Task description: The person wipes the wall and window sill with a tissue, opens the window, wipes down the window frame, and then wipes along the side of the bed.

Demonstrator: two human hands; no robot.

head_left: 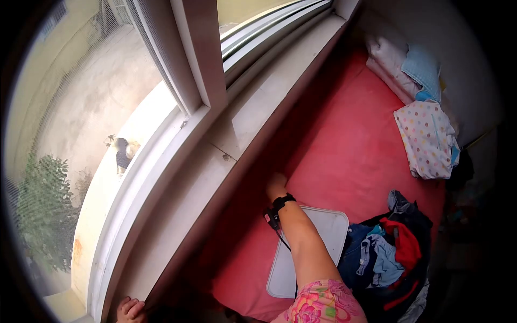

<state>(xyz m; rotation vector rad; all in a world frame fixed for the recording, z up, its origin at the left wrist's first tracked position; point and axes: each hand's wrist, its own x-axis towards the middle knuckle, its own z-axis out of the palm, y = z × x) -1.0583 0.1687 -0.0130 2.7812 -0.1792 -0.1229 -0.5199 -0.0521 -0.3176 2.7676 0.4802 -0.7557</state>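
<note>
My right hand (277,181) reaches down to the red bed sheet (334,156) beside the window ledge, in shadow. Its fingers are hidden, and I cannot make out whether it holds anything. A black band with a small device and cable (273,215) is on that wrist. Under the forearm lies a white rectangular board (323,229). My left hand (131,310) rests at the bottom left on the end of the pale window ledge (196,177), its fingers curled over the edge.
A pile of dark, red and blue clothes (385,253) lies right of the board. Folded dotted cloth (428,140) and pillows (393,67) are at the upper right. The window frame (202,59) stands at the left, with a plant (46,210) outside.
</note>
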